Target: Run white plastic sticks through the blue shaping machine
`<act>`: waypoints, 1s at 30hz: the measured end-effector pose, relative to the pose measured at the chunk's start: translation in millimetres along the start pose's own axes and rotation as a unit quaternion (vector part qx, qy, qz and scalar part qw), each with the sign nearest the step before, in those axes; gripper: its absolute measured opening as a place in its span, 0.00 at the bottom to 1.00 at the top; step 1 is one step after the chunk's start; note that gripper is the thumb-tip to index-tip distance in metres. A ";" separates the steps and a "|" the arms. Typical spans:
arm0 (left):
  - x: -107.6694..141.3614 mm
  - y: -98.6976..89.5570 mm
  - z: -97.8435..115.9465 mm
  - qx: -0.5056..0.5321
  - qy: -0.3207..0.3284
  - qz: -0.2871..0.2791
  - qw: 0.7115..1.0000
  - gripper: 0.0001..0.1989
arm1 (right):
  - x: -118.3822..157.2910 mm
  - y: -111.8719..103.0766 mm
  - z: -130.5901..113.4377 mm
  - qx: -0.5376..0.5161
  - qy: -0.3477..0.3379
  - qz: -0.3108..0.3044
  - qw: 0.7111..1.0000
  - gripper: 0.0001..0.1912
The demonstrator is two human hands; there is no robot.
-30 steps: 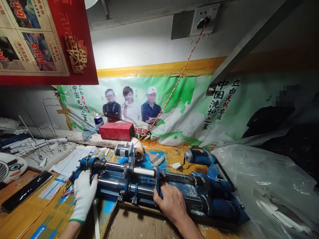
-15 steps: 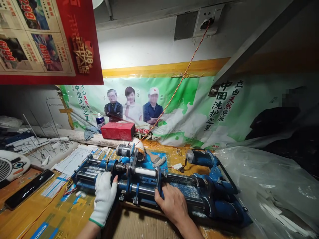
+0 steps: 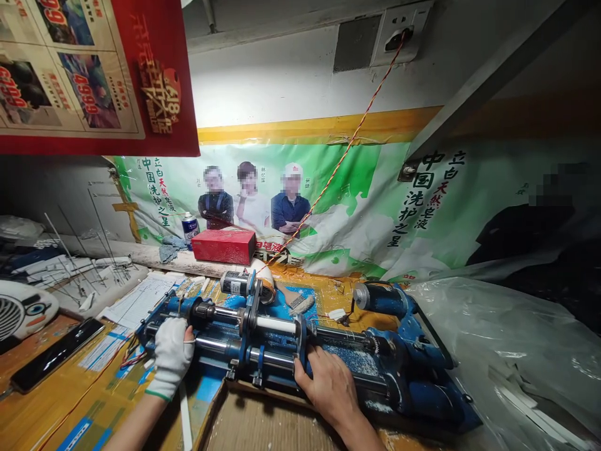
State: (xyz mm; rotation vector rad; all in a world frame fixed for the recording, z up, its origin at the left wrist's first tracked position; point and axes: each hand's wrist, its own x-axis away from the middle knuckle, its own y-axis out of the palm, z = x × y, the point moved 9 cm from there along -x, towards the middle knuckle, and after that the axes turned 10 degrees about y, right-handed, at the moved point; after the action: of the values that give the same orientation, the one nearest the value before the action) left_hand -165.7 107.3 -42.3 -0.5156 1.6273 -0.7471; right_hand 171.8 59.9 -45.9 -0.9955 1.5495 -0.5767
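A blue bench machine with steel guide rods (image 3: 218, 343), resembling a small lathe, stretches across the bench. My left hand (image 3: 173, 352), in a white glove with a green cuff, curls round the sliding chuck carriage (image 3: 188, 308) at the machine's left; its fingertips are hidden. From that carriage a drill chuck (image 3: 206, 309) points right. My bare right hand (image 3: 328, 379) is closed at the right upright bracket (image 3: 300, 338), thumb by the front rod; its other fingers are partly hidden. A white rod (image 3: 276, 324) lies level between the two uprights. White shavings (image 3: 359, 357) dust the bed.
Motors (image 3: 382, 297) stand behind the machine, near a brush (image 3: 298, 302). A red box (image 3: 224, 246) and spray can (image 3: 190, 230) are at the back. A phone (image 3: 56, 356) lies left, a cardboard tray (image 3: 270, 416) in front, plastic sheeting (image 3: 516, 338) right. A twisted cord (image 3: 350, 141) runs to the socket.
My left hand has moved left with the carriage and chuck, widening the gap to the left upright. A white strip now shows below that hand. My right hand stays at its bracket.
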 end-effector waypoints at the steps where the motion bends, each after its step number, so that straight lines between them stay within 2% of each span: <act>1: -0.1 0.9 -7.9 0.001 -0.004 0.000 1.000 0.13 | -0.2 0.0 -0.1 -0.001 -0.001 -0.002 1.000 0.14; 5: 3.8 2.1 -32.7 0.008 -0.020 0.001 1.000 0.15 | 0.0 1.6 1.3 -0.005 0.000 -0.018 1.000 0.13; 7: 8.2 -8.7 -36.5 0.030 -0.056 0.040 0.997 0.15 | 0.2 2.8 2.2 -0.003 0.002 -0.022 1.000 0.13; 9: 11.0 -28.2 -26.7 0.060 -0.110 0.102 0.987 0.18 | -0.4 3.7 1.3 0.001 0.002 -0.021 1.000 0.13; 11: 1.1 -47.3 8.3 0.096 -0.123 0.141 0.978 0.24 | -2.0 4.2 -0.7 0.008 0.002 -0.020 1.000 0.13; 12: -11.9 -54.7 36.6 0.119 -0.093 0.143 0.978 0.27 | -3.1 4.3 -1.5 0.015 0.002 -0.024 1.000 0.13; 13: -29.7 -58.1 71.4 0.146 -0.036 0.118 0.982 0.26 | -4.3 4.2 -1.2 0.025 0.005 -0.031 0.999 0.13; 14: -49.3 -55.1 114.7 0.171 0.063 0.051 0.982 0.23 | -5.4 4.1 0.3 0.036 0.008 -0.043 0.998 0.13; 15: -63.9 -51.5 154.6 0.193 0.155 -0.016 0.969 0.17 | -6.1 4.0 3.2 0.050 0.012 -0.060 0.997 0.13; 16: -73.5 -46.7 184.8 0.207 0.215 -0.083 0.951 0.13 | -6.3 4.1 7.6 0.064 0.014 -0.081 0.995 0.14; 17: -78.2 -44.5 206.1 0.212 0.260 -0.134 0.932 0.13 | -5.8 4.6 13.8 0.079 0.016 -0.105 0.991 0.15; 19: -72.6 -48.6 224.0 0.223 0.310 -0.191 0.904 0.16 | -3.2 5.7 28.0 0.104 0.014 -0.146 0.984 0.18; 20: -61.5 -54.0 223.3 0.232 0.320 -0.211 0.894 0.17 | -1.7 6.1 35.5 0.110 0.015 -0.158 0.981 0.19; 22: -20.4 -63.6 212.8 0.258 0.319 -0.286 0.866 0.15 | 0.5 6.4 45.0 0.106 0.013 -0.165 0.981 0.20; 24: 39.3 -66.7 197.2 0.265 0.292 -0.401 0.827 0.10 | 1.4 7.4 45.9 0.093 0.010 -0.159 0.983 0.20; 26: 97.3 -66.6 184.3 0.247 0.264 -0.477 0.801 0.16 | 0.9 9.3 40.6 0.085 0.011 -0.154 0.984 0.19; 28: 140.9 -61.7 183.1 0.231 0.263 -0.499 0.793 0.20 | -0.3 11.4 33.0 0.081 0.010 -0.154 0.985 0.20; 30: 172.9 -50.1 192.3 0.211 0.294 -0.514 0.778 0.13 | -1.4 12.7 26.6 0.078 0.006 -0.152 0.985 0.20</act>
State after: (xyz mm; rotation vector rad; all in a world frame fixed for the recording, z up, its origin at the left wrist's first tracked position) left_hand -13.9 -83.5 -142.0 -0.9036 1.5555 -2.2250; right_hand 193.7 72.0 -61.6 -1.1163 1.3479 -0.9045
